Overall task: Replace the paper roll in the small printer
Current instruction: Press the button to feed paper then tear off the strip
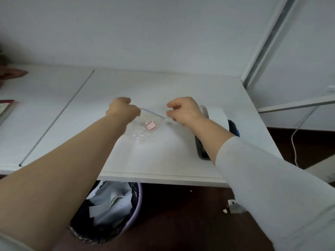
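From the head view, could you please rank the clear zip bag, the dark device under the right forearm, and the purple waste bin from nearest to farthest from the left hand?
1. Clear zip bag: on the table, its top edge pinched in the left hand.
2. Dark device: at the table's right side, past the bag.
3. Purple waste bin: on the floor below the table's front edge.

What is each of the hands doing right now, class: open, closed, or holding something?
Left hand: closed on one end of the clear zip bag.
Right hand: fingers curled at the bag's other end; actual grip cannot be told.
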Available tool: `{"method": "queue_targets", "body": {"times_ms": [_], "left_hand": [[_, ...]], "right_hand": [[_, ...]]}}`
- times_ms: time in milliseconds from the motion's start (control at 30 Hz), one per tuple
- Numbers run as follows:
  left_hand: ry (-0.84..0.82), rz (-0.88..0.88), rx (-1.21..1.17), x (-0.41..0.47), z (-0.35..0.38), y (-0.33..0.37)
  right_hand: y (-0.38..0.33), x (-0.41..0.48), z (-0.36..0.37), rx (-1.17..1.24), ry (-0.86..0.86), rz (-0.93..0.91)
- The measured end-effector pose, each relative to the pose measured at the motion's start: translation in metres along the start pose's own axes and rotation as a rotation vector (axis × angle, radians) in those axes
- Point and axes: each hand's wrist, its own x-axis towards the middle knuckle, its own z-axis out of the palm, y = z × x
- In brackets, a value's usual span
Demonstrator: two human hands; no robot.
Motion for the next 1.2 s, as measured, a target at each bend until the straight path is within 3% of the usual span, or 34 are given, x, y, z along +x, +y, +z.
{"method": "queue_targets", "body": {"times_ms": [167,333,600,800,1033,1200], "left_hand": [[-0.268,0.011,0.321,0.006,-0.002,-0.028],[-0.245,0.134,0.652,0.010,0.005,-0.048],[-0.160,0.091,0.191,0.001,-0.012,-0.063],[-0.227,0.065,-0.069,-0.034,-0.034,-0.058],[-0.261,0.013,-0.221,-0.083,-0.064,-0.068],[-0.223,-0.015,-0.162,-0.105,-0.088,-0.092]], "right_hand": [[0.004,0.008,0.030,-0.089,-0.076,0.026],[0.008,0.016,0.058,-0.012,-0.076,0.073],[-0.001,0.000,0.069,0.298,-0.035,0.209],[-0.015,-0.034,0.068,0.311,-0.061,0.211],[-0.033,-0.081,0.070,0.277,-0.150,0.182],[-0.053,-0.112,0.085,0.287,-0.353,0.163]]}}
